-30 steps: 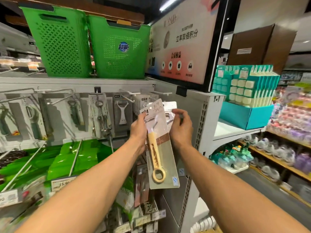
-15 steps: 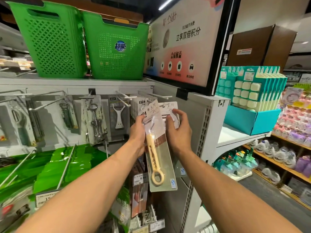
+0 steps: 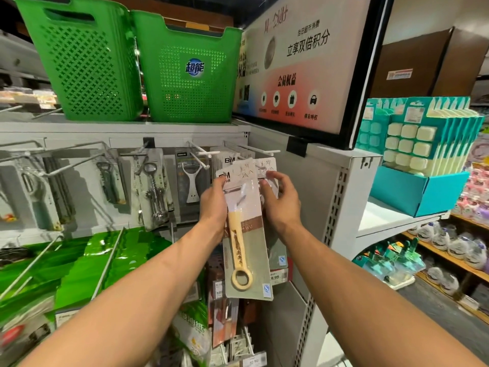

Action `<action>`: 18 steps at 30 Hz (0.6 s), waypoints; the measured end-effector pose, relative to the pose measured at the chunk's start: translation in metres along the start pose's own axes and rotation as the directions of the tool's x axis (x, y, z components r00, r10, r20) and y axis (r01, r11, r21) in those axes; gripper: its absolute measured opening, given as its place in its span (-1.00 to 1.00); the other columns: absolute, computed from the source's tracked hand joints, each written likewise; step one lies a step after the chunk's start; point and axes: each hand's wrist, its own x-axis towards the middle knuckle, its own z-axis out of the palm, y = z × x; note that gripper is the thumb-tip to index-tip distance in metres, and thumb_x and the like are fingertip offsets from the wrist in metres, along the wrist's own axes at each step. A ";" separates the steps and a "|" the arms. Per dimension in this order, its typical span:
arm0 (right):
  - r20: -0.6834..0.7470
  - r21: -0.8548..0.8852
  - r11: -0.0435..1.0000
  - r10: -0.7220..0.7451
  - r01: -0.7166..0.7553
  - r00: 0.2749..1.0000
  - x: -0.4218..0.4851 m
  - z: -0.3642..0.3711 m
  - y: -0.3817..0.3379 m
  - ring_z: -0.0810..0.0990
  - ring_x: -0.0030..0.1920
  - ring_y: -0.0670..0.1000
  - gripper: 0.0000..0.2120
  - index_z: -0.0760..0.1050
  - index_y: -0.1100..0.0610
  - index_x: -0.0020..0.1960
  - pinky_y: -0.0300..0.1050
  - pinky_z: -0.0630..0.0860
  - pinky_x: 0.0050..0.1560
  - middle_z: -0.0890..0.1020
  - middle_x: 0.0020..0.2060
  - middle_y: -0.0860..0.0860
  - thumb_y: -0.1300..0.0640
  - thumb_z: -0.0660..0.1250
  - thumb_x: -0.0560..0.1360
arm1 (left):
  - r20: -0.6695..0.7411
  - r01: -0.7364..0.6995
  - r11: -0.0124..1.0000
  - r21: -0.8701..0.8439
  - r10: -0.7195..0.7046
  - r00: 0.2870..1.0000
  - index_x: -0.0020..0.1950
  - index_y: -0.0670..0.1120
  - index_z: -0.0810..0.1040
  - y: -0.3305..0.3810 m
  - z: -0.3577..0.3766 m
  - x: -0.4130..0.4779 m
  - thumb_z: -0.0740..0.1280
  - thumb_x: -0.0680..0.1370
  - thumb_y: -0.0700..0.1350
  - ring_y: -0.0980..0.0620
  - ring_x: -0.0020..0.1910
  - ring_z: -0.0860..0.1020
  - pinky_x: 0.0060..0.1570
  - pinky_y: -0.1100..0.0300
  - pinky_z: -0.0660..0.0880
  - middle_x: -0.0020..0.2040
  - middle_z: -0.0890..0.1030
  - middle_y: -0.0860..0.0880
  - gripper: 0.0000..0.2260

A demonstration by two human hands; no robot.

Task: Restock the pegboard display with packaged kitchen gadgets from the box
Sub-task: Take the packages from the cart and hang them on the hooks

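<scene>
One "BM"-labelled gadget pack (image 3: pixel 252 242)

Two green baskets (image 3: pixel 87 64); two hands, left hand (image 3: pixel 213 205), right hand (image 3: pixel 281 205); one wooden opener pack (image 3: pixel 247 250); one rear pack (image 3: pixel 266 165)

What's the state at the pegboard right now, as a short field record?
left hand: grips the gadget pack at its upper left edge
right hand: fingers curled at the pack's upper right edge; grip unclear
gadget pack: upright, wooden-handled tool inside, ring end down
white peg hook: just above the pack's top; whether threaded, cannot tell
hanging pack: similar card, directly behind the held one
</scene>
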 end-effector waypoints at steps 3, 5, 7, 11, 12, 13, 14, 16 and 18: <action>-0.004 0.045 0.999 0.021 -0.020 1.000 0.000 0.000 0.000 0.59 0.23 -0.10 -0.81 0.53 -0.20 0.24 0.06 0.57 0.30 0.61 0.12 -0.25 0.00 0.31 0.66 | 0.020 -0.159 0.982 0.097 0.158 0.987 0.15 -0.13 0.65 0.003 0.002 -0.002 0.26 0.71 0.01 -0.02 0.00 0.73 0.05 0.10 0.64 0.01 0.77 -0.06 -0.74; 0.023 0.099 0.994 0.049 -0.051 0.999 0.002 -0.001 0.003 0.66 0.19 -0.05 -0.80 0.56 -0.20 0.21 0.10 0.62 0.24 0.68 0.14 -0.14 0.04 0.36 0.64 | 0.088 -0.226 0.963 0.149 0.215 0.973 0.06 -0.09 0.65 0.005 0.005 -0.004 0.26 0.72 -0.02 0.07 -0.07 0.72 -0.11 0.27 0.62 -0.03 0.76 -0.03 -0.78; 0.065 0.166 0.981 0.095 -0.104 0.993 0.004 -0.005 0.006 0.69 0.15 -0.01 -0.75 0.59 -0.07 0.25 0.12 0.63 0.21 0.72 0.11 -0.07 0.14 0.41 0.61 | 0.139 -0.263 0.945 0.193 0.239 0.961 0.01 -0.07 0.64 0.006 0.010 -0.005 0.28 0.72 -0.03 0.11 -0.14 0.70 -0.22 0.34 0.58 -0.07 0.75 -0.01 -0.80; 0.132 0.257 0.951 0.141 -0.171 0.981 0.003 -0.019 -0.002 0.73 0.08 0.07 -0.77 0.63 0.13 0.24 0.03 0.67 0.14 0.74 0.09 0.05 0.26 0.39 0.60 | 0.176 -0.292 0.932 0.214 0.257 0.950 0.04 -0.10 0.66 0.008 0.019 -0.008 0.29 0.72 -0.03 0.16 -0.20 0.70 -0.24 0.33 0.58 -0.11 0.75 0.02 -0.79; 0.143 0.272 0.940 0.173 -0.206 0.975 0.003 -0.022 -0.003 0.74 0.05 0.08 -0.79 0.64 0.13 0.23 0.00 0.68 0.09 0.74 0.08 0.07 0.23 0.36 0.62 | 0.177 -0.300 0.927 0.225 0.264 0.948 0.06 -0.11 0.67 0.009 0.021 -0.009 0.29 0.72 -0.02 0.17 -0.19 0.70 -0.24 0.33 0.59 -0.11 0.75 0.02 -0.78; 0.146 0.273 0.929 0.219 -0.252 0.965 0.004 -0.024 -0.006 0.75 0.02 0.09 -0.82 0.66 0.12 0.20 -0.01 0.69 0.07 0.75 0.05 0.08 0.19 0.34 0.64 | 0.175 -0.309 0.923 0.231 0.272 0.946 0.07 -0.12 0.67 0.009 0.023 -0.009 0.29 0.72 -0.02 0.17 -0.20 0.70 -0.23 0.32 0.59 -0.10 0.75 0.02 -0.77; 0.144 0.257 0.918 0.272 -0.301 0.952 0.005 -0.025 -0.008 0.75 0.01 0.11 -0.82 0.67 0.10 0.17 0.03 0.68 0.09 0.76 0.01 0.08 0.13 0.32 0.65 | 0.169 -0.314 0.921 0.232 0.279 0.945 0.07 -0.14 0.68 0.010 0.025 -0.009 0.30 0.72 -0.02 0.17 -0.20 0.70 -0.22 0.32 0.59 -0.10 0.75 0.01 -0.76; 0.131 0.207 0.902 0.357 -0.378 0.925 0.008 -0.025 -0.010 0.75 0.01 0.14 -0.76 0.66 0.07 0.11 0.14 0.64 0.19 0.76 -0.06 0.07 0.00 0.25 0.66 | 0.155 -0.316 0.919 0.236 0.285 0.946 0.08 -0.18 0.68 0.010 0.030 -0.010 0.31 0.72 -0.02 0.15 -0.18 0.70 -0.18 0.27 0.60 -0.08 0.75 -0.04 -0.74; 0.123 0.199 0.901 0.368 -0.386 0.922 0.009 -0.025 -0.010 0.74 -0.01 0.13 -0.68 0.64 0.03 0.09 0.18 0.62 0.22 0.76 -0.10 0.05 -0.07 0.16 0.69 | 0.132 -0.314 0.919 0.238 0.290 0.948 0.06 -0.21 0.67 0.009 0.032 -0.010 0.31 0.71 -0.01 0.10 -0.17 0.69 -0.12 0.19 0.60 -0.07 0.75 -0.09 -0.72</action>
